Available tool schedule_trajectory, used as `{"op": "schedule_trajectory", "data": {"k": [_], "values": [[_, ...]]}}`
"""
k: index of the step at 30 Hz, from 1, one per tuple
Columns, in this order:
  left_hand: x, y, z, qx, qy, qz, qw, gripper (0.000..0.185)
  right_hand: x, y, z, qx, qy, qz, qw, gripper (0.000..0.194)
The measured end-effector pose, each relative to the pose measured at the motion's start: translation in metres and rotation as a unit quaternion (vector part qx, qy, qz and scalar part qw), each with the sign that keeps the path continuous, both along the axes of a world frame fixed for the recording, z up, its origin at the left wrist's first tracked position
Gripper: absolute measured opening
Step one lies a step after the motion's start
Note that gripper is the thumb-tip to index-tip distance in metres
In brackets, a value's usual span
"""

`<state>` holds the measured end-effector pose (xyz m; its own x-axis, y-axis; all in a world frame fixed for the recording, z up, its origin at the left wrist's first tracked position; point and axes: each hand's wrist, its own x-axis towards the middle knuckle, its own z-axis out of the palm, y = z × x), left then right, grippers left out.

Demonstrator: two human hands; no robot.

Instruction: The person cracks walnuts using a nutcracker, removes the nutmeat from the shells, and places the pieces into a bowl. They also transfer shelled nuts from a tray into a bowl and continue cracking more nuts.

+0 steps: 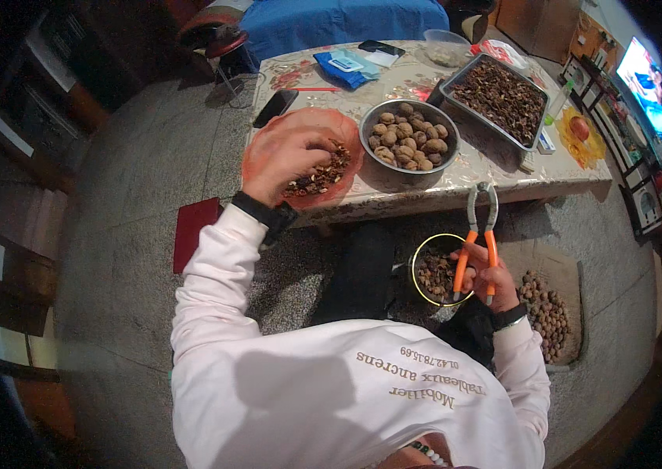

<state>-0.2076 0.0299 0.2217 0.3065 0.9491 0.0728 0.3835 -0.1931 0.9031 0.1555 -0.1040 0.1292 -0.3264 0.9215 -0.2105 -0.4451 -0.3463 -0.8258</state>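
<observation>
My left hand [292, 161] is over a pile of walnut kernels [334, 167] on a thin red plastic bag [266, 138]. Its fingertips touch or hover just above the pile, and whether they pinch anything is hidden. In my right hand [501, 278] is a nutcracker-like plier [483, 220] with orange handles, its jaws pointing towards the table. Below that hand sits a yellow-rimmed bin [414, 261] containing walnut shells [436, 272]. Whole walnuts [404, 138] fill a round steel bowl [368, 105] right of the bag.
A rectangular metal tray [533, 142] of dark walnut pieces [498, 97] stands at the table's right. Phones [275, 108], a wipes packet [345, 67] and a plastic bowl [445, 41] lie on the flowered tablecloth [389, 193]. More walnuts [548, 316] lie in a sack [568, 281] on the floor.
</observation>
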Motion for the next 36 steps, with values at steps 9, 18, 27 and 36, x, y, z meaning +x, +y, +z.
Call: {"op": "schedule_trajectory", "data": {"k": [9, 18, 27, 36], "values": [[0.077, 0.105, -0.047, 0.188, 0.271, -0.12, 0.936, 0.037, -0.031, 0.022, -0.001, -0.005, 0.034, 0.056, 0.998, 0.075], [0.129, 0.126, -0.076, 0.203, 0.418, -0.178, 0.867, 0.036, -0.008, 0.02, -0.002, -0.013, -0.007, 0.075, 0.997, 0.082], [0.162, 0.026, -0.058, -0.016, 0.009, -0.228, 0.973, 0.038, -0.003, -0.01, -0.007, -0.006, -0.065, 0.065, 0.996, 0.076], [0.191, -0.06, -0.115, -0.064, -0.068, -0.223, 0.97, 0.041, 0.011, -0.061, -0.012, -0.036, -0.089, 0.041, 0.995, 0.078]]}}
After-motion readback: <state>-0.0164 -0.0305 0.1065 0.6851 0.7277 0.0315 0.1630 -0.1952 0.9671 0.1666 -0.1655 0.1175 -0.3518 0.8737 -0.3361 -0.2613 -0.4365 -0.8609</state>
